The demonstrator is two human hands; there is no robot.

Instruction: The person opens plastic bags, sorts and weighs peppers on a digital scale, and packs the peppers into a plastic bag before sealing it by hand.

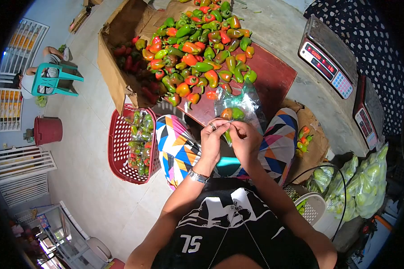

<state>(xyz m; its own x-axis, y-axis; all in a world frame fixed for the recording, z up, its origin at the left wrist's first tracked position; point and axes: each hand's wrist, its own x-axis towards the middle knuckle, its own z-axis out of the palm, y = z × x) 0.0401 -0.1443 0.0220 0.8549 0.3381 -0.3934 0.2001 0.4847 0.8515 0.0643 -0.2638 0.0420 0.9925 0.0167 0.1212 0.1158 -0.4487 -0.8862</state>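
Close together over the lap, my left hand (pixel 212 139) and my right hand (pixel 247 140) both pinch the edge of a clear plastic bag (pixel 251 104). The fingertips of the two hands nearly touch. Red-orange and green peppers (pixel 238 113) show in the bag just beyond the fingers, and a green one hangs below them. Past the bag, a large pile of red, orange and green peppers (pixel 197 58) spreads over a red low table (pixel 273 67) and out of an open cardboard box (pixel 113 85).
A red basket (pixel 113 152) with bagged peppers stands at the left. Two digital scales (pixel 329 58) (pixel 367 117) are at the right. Bags of green produce (pixel 367 179) and a white basket (pixel 317 207) lie lower right. Another person (pixel 28 83) sits on a green chair (pixel 54 80) far left.
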